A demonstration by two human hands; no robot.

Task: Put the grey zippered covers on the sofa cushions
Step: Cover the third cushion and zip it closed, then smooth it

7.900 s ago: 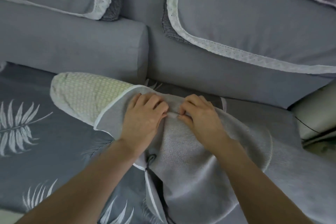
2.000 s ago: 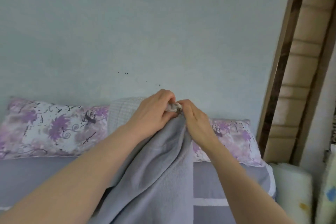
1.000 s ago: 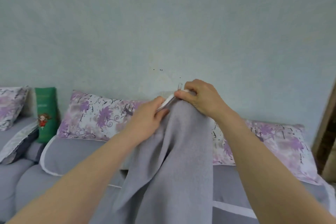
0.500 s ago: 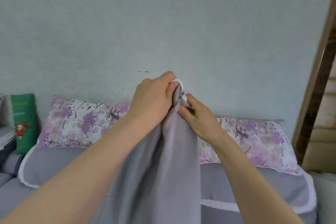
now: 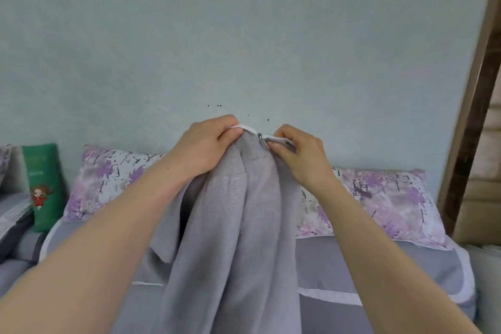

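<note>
Grey cover (image 5: 230, 225) hangs lengthwise from both fists, held up before the wall. L hand (image 5: 206, 146) clamps the white edge; R hand (image 5: 298, 153) pinches it beside the zip pull (image 5: 262, 141), which sits between them, nearer R.

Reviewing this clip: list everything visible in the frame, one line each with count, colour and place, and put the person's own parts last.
grey cover: one, light grey with white edging, held up centre, hanging down
zipper pull: one, metal, at the cover's top edge between the hands
floral pillows: two in full view, purple and white, along the sofa back; a third only at the far left edge
green cushion: one, green with a cartoon figure, upright at left
sofa: one, grey with white trim, across the bottom
wall: pale blue-green, behind
wooden frame: brown, right edge
left hand: gripping the cover's top edge
right hand: pinching the edge beside the zipper pull
</note>
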